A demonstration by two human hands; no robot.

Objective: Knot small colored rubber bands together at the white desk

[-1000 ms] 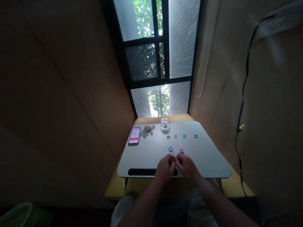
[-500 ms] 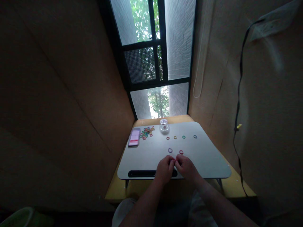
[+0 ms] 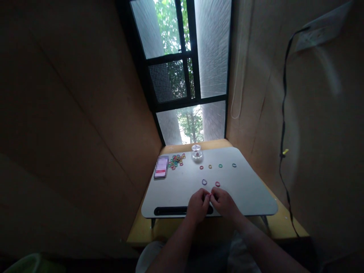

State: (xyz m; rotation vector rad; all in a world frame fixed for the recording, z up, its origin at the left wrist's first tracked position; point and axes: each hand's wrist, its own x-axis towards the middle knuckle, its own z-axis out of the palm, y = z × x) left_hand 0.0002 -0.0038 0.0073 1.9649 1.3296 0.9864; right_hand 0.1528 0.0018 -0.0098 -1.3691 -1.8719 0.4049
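Near the front edge of the white board, my left hand (image 3: 197,204) and my right hand (image 3: 224,201) meet fingertip to fingertip. Both are closed in a pinch on a small pinkish-red hair tie (image 3: 211,195), mostly hidden by the fingers. Just beyond them lie a purple hair tie (image 3: 204,182) and a pink hair tie (image 3: 217,184). Farther back, a row holds a red hair tie (image 3: 201,167), a yellow one (image 3: 210,167), a green one (image 3: 220,165) and a dark bluish one (image 3: 234,165).
A pile of mixed-colour hair ties (image 3: 177,160) sits at the back left, beside a phone (image 3: 161,167). At the back edge stands a clear jar (image 3: 197,153). The white lap table (image 3: 244,193) has a black slot (image 3: 170,211) and rests on a yellow surface (image 3: 136,231).
The view has tilted slightly. My hands keep their pinch on the hair tie in the same place, with barely any finger movement. The hair ties on the table lie as before.
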